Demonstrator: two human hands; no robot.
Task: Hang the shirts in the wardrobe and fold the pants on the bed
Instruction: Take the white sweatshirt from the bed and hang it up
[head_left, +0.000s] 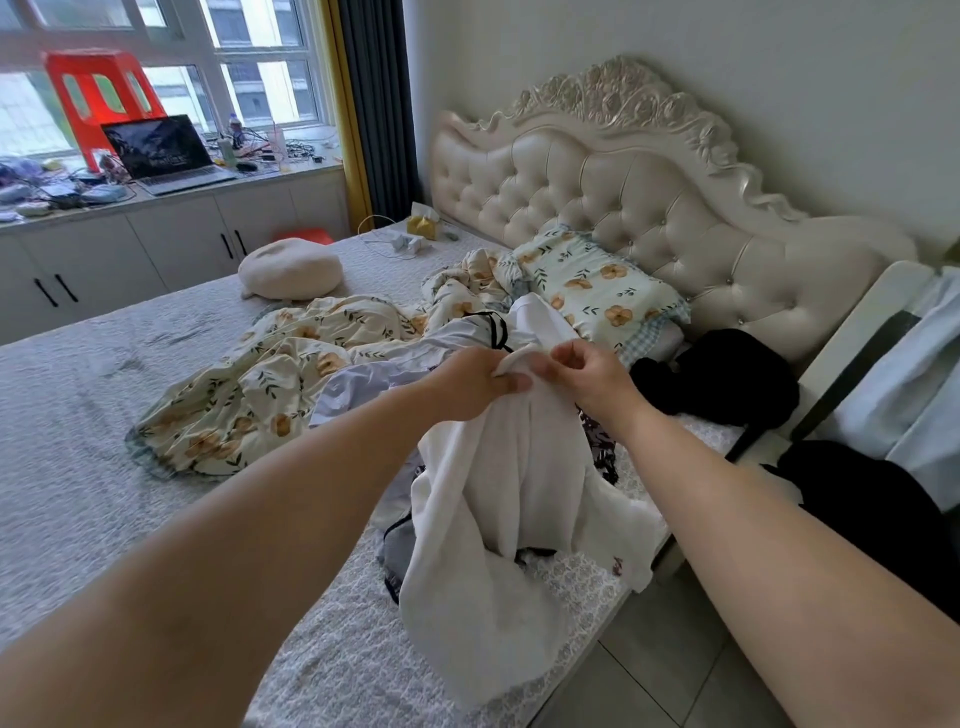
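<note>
A white garment (498, 519) hangs from both my hands above the right side of the bed (78, 415). My left hand (472, 382) grips its top edge, thumb over the fabric. Just to the right, my right hand (587, 374) pinches the same edge. Beneath it lie more clothes: a pale lilac shirt (353, 384), a white piece with black trim (488, 322) and a dark patterned piece (597, 441). A black garment (727, 379) lies heaped by the headboard. The wardrobe is out of view.
A floral quilt (249, 389) is crumpled mid-bed, with a floral pillow (597, 286) and a round cream cushion (291, 270) behind. A tufted headboard (623, 197) stands at the back. A cabinet (156, 244) under the window carries a laptop (166, 150). Tiled floor (649, 665) lies at lower right.
</note>
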